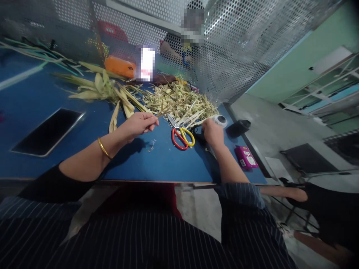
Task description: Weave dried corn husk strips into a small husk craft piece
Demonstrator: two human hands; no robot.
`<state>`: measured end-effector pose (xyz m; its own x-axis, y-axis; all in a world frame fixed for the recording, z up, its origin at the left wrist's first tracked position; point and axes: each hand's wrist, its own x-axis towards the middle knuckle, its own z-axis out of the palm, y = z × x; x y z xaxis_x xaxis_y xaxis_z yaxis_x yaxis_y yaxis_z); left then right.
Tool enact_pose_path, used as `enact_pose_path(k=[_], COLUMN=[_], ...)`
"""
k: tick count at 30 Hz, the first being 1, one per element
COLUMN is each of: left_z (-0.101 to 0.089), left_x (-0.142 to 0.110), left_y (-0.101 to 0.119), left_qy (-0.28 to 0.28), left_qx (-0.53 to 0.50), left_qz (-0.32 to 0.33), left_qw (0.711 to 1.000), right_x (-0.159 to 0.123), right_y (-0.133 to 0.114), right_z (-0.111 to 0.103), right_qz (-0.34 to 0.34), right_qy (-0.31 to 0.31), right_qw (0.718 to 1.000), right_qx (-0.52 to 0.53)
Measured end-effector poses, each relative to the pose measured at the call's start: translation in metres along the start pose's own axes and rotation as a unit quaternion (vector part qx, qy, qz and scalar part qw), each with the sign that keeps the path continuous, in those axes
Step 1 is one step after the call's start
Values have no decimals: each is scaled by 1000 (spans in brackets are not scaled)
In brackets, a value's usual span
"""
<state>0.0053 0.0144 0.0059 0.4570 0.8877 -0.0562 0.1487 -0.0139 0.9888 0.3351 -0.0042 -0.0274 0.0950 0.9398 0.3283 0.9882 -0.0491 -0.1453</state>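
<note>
My left hand (141, 124), with a gold bangle on its wrist, is closed in a pinch on a thin brownish dried strip (162, 111). Curled at the right edge of a heap of pale cut plant strips (179, 98), my right hand (213, 131) is closed; whatever its fingers hold is hidden. Between the two hands lie scissors (179, 137) with one red and one yellow handle, blades pointing at the heap. A bundle of dried leaves, like corn husks (102, 87), rests beyond my left hand.
On the blue table (157, 164) are a dark tablet (47, 130), an orange pouch (119, 66), a lit screen (147, 63), a white roll (220, 120), a black bottle (238, 128) and a purple packet (246, 157). A perforated metal screen stands behind. Another person (328, 213) is at right.
</note>
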Motion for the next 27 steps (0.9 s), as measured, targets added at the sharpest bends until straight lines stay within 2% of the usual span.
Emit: enact_pose_path(k=[3, 6, 9, 11, 14, 16, 18, 22, 27], left_z=[0, 1, 2, 2, 2, 2, 1, 1, 6], left_x=[-1, -2, -3, -2, 1, 5, 11, 18, 16], left_y=[1, 4, 6, 7, 3, -2, -9, -17, -17], left_qy=[-16, -19, -10, -10, -14, -21, -25, -35, -106], left_qx=[-21, -27, -28, -44, -79, -101, -131, -175, -258], left_qz=[-30, -71, -95, -110, -129, -139, -166, -219, -264], left_qw=[999, 997, 995, 993, 988, 985, 977, 959, 924], right_x=[2, 9, 12, 8, -7, -18, -28, -42, -55], right_y=[1, -7, -29, -50, -88, -113, -134, -161, -172], right_z=[-2, -1, -4, -6, -7, -3, 2, 9, 13], right_qz=[35, 81, 81, 30, -79, -164, -243, -374, -500], right_qy=[55, 142, 205, 206, 130, 76, 54, 27, 15], right_qw=[993, 960, 933, 936, 956, 965, 960, 926, 866], right_qx=[98, 229, 283, 283, 252, 191, 125, 39, 26])
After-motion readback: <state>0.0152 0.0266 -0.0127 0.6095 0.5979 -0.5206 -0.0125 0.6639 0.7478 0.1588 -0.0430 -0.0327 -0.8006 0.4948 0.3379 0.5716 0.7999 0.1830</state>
